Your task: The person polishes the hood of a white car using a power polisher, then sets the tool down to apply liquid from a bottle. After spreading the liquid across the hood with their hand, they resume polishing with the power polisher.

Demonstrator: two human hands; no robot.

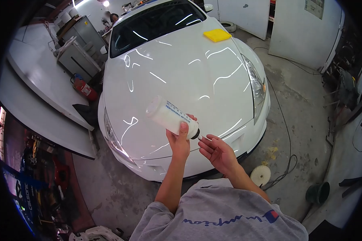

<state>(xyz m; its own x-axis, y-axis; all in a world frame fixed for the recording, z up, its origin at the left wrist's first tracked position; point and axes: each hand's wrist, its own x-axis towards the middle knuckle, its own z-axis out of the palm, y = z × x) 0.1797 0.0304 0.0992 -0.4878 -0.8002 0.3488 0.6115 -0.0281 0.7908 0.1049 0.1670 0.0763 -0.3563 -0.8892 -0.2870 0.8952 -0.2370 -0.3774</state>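
Note:
My left hand (pixel 180 138) is wrapped round a white squeeze bottle (pixel 165 112) with blue lettering and a black cap. The bottle is tilted, its base up to the left and its nozzle pointing down to the right. Fingers apart and palm partly turned up, my right hand (pixel 217 152) is right at the nozzle tip. Both hands are over the front of a white car's glossy hood (pixel 177 76). A folded yellow cloth (pixel 217 35) lies on the hood's far right, near the windshield.
A round pale pad (pixel 260 175) is by the car's front right, beside a black cable (pixel 287 132) on the concrete floor. A dark bucket (pixel 317 193) stands further right. At left are a red fire extinguisher (pixel 83 86) and grey cabinets (pixel 78 58). Another person (pixel 114 17) is far back.

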